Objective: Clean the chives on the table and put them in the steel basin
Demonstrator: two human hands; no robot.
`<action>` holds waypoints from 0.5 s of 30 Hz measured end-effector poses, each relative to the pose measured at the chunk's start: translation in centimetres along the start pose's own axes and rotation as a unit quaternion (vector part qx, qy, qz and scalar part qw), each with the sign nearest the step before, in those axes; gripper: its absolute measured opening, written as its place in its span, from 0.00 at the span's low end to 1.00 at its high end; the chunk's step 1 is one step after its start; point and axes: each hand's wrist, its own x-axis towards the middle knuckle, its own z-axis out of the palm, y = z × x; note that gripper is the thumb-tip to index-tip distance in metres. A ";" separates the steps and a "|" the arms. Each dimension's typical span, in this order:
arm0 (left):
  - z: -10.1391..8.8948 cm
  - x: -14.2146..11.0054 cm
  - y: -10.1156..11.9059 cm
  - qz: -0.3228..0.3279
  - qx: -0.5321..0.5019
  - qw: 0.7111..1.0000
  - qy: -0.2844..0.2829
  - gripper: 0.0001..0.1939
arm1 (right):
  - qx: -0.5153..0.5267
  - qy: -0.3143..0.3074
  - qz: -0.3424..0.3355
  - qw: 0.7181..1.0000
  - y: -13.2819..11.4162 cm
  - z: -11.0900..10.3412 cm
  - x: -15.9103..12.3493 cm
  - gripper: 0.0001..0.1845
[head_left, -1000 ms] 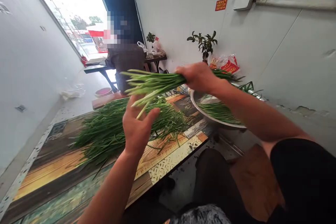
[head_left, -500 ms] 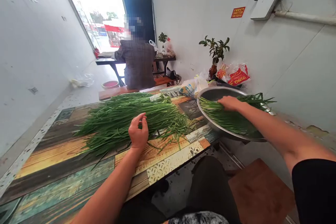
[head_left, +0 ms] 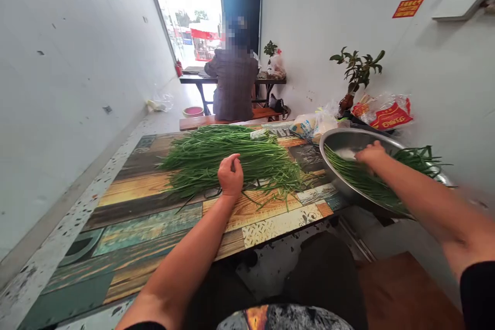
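Note:
A big heap of green garlic chives (head_left: 228,157) lies across the table, stem ends toward the right. My left hand (head_left: 231,176) rests at the near side of the heap, fingers loosely curled, a gap between thumb and fingers, and nothing visibly held. To the right, a metal basin (head_left: 328,139) contains more chives (head_left: 358,178), laid with their stems toward its left rim. Over these, inside the basin, is my right hand (head_left: 370,154). Its fingers look loosened and no bunch shows in them, though the fingertips are partly hidden.
The wood-patterned table (head_left: 154,237) extends left and toward me. Plastic bags (head_left: 315,126) sit behind the basin, beside a potted plant (head_left: 356,69) and a red package (head_left: 390,116). A person (head_left: 235,82) sits at a farther table, back turned. A brown stool (head_left: 410,289) is below right.
The view has turned left, so everything appears farther right. My right hand has come up off the chives in the basin and loosened; my left hand stays by the heap.

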 end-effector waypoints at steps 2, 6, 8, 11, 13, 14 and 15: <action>-0.1 0.1 -0.1 -0.008 0.002 1.000 0.006 0.13 | -0.053 -0.067 0.047 0.995 -1.4 -1.2 1.2 0.29; -0.4 0.5 -0.3 -0.014 0.011 1.000 0.014 0.13 | -0.197 -0.200 0.012 0.960 -8.0 -3.1 0.0 0.21; -0.4 0.6 -0.4 -0.014 0.015 1.000 0.016 0.13 | -0.206 -0.231 -0.089 0.947 -12.4 -2.5 -2.6 0.12; -0.3 0.6 -0.6 -0.019 0.026 0.999 0.016 0.13 | -0.165 -0.282 -0.181 0.928 -17.9 1.0 -6.7 0.12; -0.3 0.6 -0.6 -0.020 0.036 0.999 0.016 0.13 | -0.100 -0.259 -0.204 0.939 -19.9 4.5 -8.2 0.15; -0.3 0.6 -0.6 -0.017 0.042 0.999 0.015 0.13 | -0.067 -0.244 -0.200 0.947 -20.5 6.3 -8.5 0.18; -0.3 0.5 -0.5 -0.011 0.046 0.999 0.015 0.13 | -0.044 -0.233 -0.183 0.954 -20.9 8.0 -8.5 0.22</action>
